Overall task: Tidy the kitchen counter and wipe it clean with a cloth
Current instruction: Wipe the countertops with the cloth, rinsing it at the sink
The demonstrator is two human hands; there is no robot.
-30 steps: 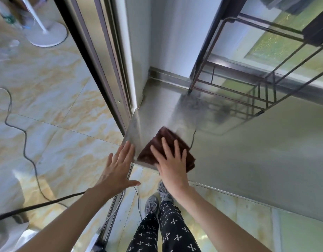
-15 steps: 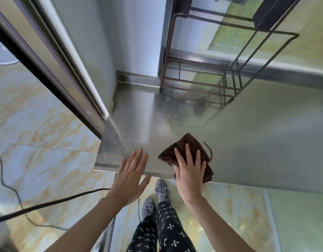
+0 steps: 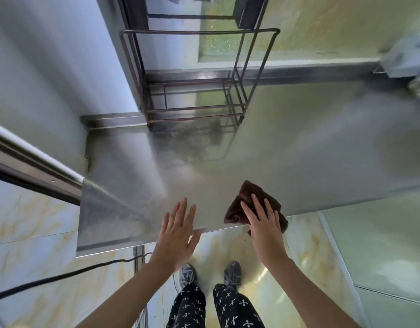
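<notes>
1. While pressed flat under the straight fingers of the right hand (image 3: 263,223), brown cloth (image 3: 249,197) at the counter (image 3: 299,150) front edge, partly overhanging.
2. Left hand (image 3: 178,230) spread and empty, beside it at that edge.
3. Likely soft, light, bunching easily; best driven by palm pressure at its middle.

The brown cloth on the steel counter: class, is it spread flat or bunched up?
Bunched up. The brown cloth lies in thick crumpled folds under the flat right hand at the steel counter's front edge, one corner overhanging.

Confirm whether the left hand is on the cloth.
No: the left hand lies flat beside the brown cloth, which the right hand presses.
</notes>
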